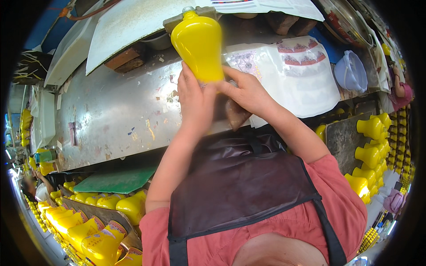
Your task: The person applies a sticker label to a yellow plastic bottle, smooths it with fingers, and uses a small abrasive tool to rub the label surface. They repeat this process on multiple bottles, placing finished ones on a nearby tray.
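A glossy yellow vase (199,46) lies on its side above the metal worktable, its narrow end pointing away from me against a brown block (171,24). My left hand (195,97) is closed along the left side of its near end, fingers flat against the yellow wall. From the right, my right hand (246,92) grips the same end, its thumb reaching across toward the left thumb. A small patterned patch shows at this end, partly covered by the thumbs. Below the right hand is a brown wedge-shaped block (237,114).
White sheets with printed purple-red patterns (304,88) lie to the right, beside a pale blue bucket (350,71). Paper scraps dot the metal table (102,119). Yellow vases (100,239) crowd the lower left, and more (368,153) stand at right. Other people are at both edges.
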A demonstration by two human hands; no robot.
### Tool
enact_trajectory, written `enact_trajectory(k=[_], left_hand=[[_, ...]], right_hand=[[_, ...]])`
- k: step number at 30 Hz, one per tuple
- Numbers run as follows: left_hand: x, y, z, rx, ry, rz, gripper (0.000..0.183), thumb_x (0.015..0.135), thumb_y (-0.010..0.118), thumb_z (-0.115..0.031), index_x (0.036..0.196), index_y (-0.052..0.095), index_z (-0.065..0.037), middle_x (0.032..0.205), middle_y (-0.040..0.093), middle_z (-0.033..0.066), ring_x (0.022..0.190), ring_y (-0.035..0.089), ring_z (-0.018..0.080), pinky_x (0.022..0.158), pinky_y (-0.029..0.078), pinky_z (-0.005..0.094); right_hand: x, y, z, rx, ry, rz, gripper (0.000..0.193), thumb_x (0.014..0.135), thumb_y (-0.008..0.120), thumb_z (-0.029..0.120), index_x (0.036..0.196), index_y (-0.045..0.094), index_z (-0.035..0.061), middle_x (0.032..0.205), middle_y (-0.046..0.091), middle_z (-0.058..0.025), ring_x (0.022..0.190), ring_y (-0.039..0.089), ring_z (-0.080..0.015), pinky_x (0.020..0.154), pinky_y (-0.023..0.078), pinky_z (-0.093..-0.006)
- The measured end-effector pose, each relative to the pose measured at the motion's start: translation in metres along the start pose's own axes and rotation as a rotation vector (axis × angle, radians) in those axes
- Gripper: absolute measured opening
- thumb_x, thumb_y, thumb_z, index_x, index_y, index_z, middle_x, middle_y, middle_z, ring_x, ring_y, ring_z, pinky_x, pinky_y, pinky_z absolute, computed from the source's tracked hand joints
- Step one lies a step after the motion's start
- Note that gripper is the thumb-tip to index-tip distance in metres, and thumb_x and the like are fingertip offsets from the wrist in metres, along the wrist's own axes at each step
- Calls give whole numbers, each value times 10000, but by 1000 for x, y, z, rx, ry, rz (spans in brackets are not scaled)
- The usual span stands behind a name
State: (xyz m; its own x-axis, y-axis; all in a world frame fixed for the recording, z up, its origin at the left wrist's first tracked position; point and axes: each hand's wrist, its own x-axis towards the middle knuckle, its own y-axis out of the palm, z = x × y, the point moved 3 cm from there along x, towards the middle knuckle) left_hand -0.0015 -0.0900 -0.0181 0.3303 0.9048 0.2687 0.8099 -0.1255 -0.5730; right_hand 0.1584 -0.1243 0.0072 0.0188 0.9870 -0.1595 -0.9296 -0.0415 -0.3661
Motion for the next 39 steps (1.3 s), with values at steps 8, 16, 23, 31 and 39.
enact_trajectory(k=[8,16,23,31,39], left_hand=[[4,-9,6,-254,-90,119,895,976,568,-415,1601,135,56,1540,329,299,1430,323,447,1199,245,507],[8,-7,1,-132,-50,92,831,997,534,-416,1596,173,32,1498,389,285,1392,361,449,1188,247,510],[7,-10,2,-122,-5,136,723,1005,489,-303,1583,208,30,1472,432,236,1315,410,393,1171,246,470],[6,-12,8,-185,-54,219,879,963,569,-354,1610,120,37,1526,333,285,1414,327,446,1206,229,501],[3,-12,11,-399,-112,125,757,1006,529,-307,1602,211,34,1538,348,214,1423,360,319,1206,255,415]], right_hand=[[0,-4,-2,-27,-109,4,617,959,649,390,1459,530,49,1241,694,-232,1155,674,-352,984,503,-400],[5,3,-7,-15,-62,-27,539,975,623,389,1418,574,87,1062,732,-213,953,709,-342,865,533,-404],[5,1,-6,-53,-55,4,586,947,646,392,1443,553,95,1090,728,-229,981,709,-363,884,532,-413],[4,0,-9,-52,-51,5,607,942,643,385,1467,534,100,1161,714,-239,1064,694,-383,935,523,-414],[5,-3,-9,-46,-36,24,634,934,655,391,1484,515,107,1151,715,-236,1060,700,-357,929,526,-404]])
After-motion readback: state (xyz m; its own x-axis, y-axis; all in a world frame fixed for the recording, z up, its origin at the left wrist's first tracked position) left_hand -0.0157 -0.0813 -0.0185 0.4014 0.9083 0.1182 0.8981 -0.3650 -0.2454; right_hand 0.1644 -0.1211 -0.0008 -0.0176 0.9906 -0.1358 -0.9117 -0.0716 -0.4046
